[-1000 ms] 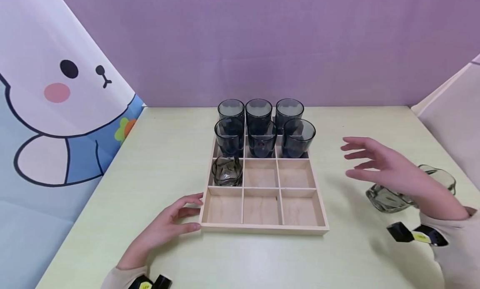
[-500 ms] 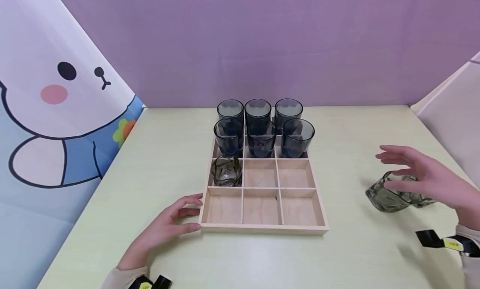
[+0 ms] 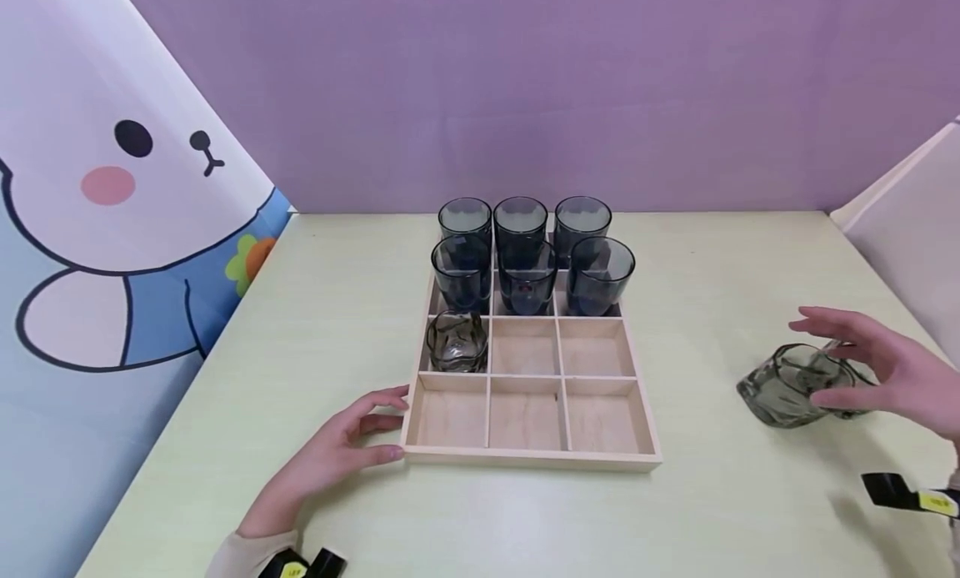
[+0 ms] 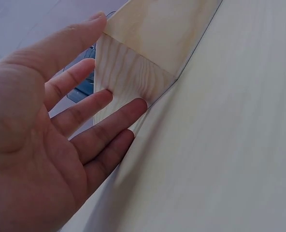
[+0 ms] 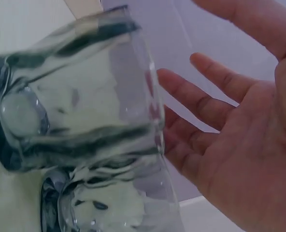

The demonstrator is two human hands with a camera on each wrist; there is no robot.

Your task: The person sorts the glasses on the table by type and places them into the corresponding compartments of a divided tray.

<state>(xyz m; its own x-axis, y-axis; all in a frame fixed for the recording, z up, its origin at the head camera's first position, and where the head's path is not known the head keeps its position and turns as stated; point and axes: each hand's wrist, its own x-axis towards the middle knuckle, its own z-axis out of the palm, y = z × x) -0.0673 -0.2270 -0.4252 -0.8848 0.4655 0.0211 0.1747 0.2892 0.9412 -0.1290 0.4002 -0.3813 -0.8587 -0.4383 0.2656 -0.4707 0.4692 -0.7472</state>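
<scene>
My left hand point(image 3: 337, 444) touches the left wall of a wooden compartment tray point(image 3: 525, 459) with its fingertips, fingers extended. In the left wrist view those fingers point(image 4: 104, 140) lie along the tray's side point(image 4: 128, 72). At the right my right hand point(image 3: 892, 378) is spread beside a greenish-grey wavy glass point(image 3: 776, 386). A second such glass point(image 5: 109, 208) stands next to it, partly hidden by the hand in the head view. In the right wrist view the fingers are near the first glass's rim; whether they touch it I cannot tell.
Several dark blue-grey tumblers point(image 3: 600, 278) stand in the tray's two back rows. One wavy glass point(image 3: 457, 344) sits in the left compartment of the row before them. A purple backdrop point(image 3: 525, 94) rises behind the table point(image 3: 345, 286).
My right hand has moved right and slightly down, from left of the wavy glasses to their right side, uncovering the nearer one. The left hand and tray have stayed put.
</scene>
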